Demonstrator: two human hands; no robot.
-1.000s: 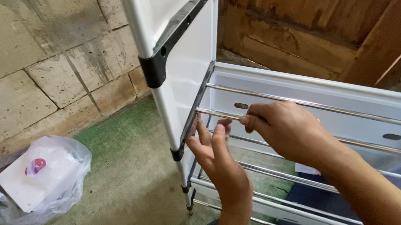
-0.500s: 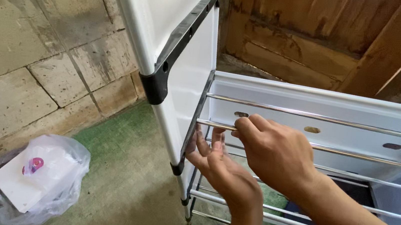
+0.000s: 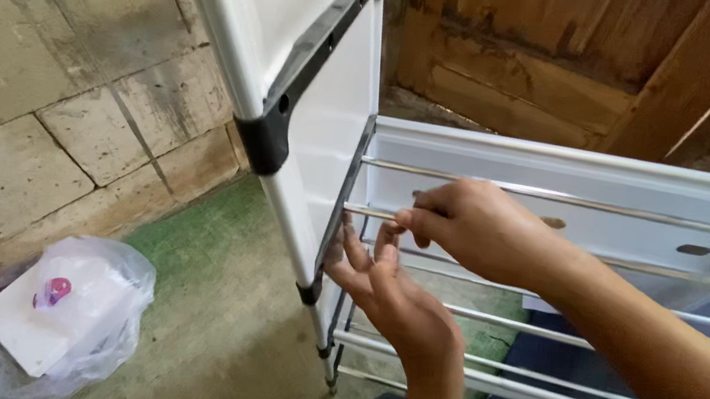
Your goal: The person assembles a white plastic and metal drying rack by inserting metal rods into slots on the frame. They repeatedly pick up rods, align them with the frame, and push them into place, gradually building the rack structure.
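A white rack (image 3: 573, 166) with thin metal rods stands in front of me, its white leg (image 3: 287, 210) joined by a black corner piece (image 3: 265, 140). My right hand (image 3: 481, 227) pinches the near end of one metal rod (image 3: 633, 265) where it meets the grey side rail (image 3: 340, 211). Just below it, my left hand (image 3: 388, 297) is raised with fingers spread, its fingertips touching the side rail and the rod's end. What sits between the right fingertips is too small to tell.
A clear plastic bag (image 3: 39, 315) with a white card and a small pink item lies on the concrete floor at lower left. A block wall (image 3: 45, 102) stands on the left, wooden planks (image 3: 549, 61) behind the rack. Blue fabric (image 3: 568, 366) lies under the lower rods.
The view has shifted slightly. My right hand has slid left along the rod towards the side rail, and my left hand has risen closer beneath it.
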